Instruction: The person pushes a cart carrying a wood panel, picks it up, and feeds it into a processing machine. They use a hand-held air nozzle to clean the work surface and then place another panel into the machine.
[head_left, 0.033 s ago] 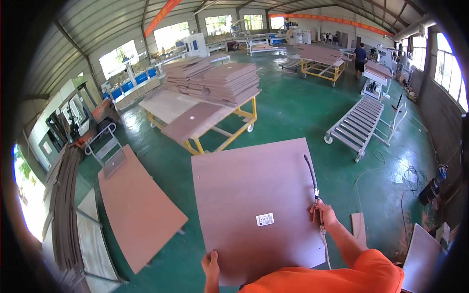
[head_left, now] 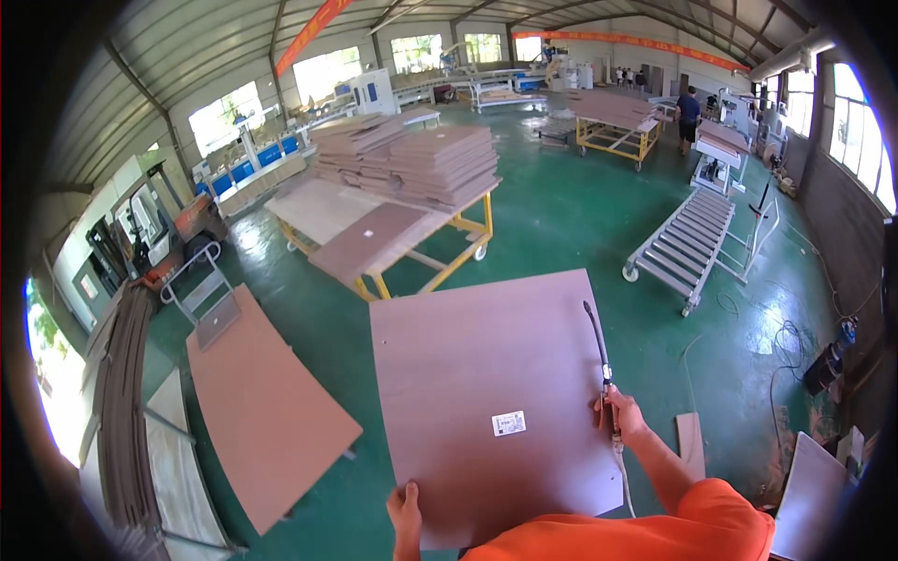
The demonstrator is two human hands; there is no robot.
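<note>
Firmly Held: Brown Panel (head_left: 477, 374) and Blow Gun (head_left: 606, 370) Above a Green Workshop Floor (head_left: 552, 220)

Scarcely anything had changed from the frame just before: the brown panel and the nearby equipment sat slightly lower in view, more likely a tip of the head than a movement of the hands. Both grips were the same, which suggested that the work stood at the same stage.

The panel, bearing a white label (head_left: 508, 424), lay in front of the worker's orange shirt (head_left: 716, 516). The left hand (head_left: 404, 510) was clamped on its left edge by the near corner, thumb on the upper face. The right hand (head_left: 625, 414) was wrapped around the blow gun at the right edge, its black nozzle pointing away from the body and a pale hose (head_left: 625, 479) trailing below. Whether that hand also pressed on the panel could not be told.

Beyond, a yellow-framed trolley (head_left: 487, 217) carried stacked panels (head_left: 451, 161). At far right was a black cylinder (head_left: 823, 368); what it contained, if anything, was hidden.
</note>
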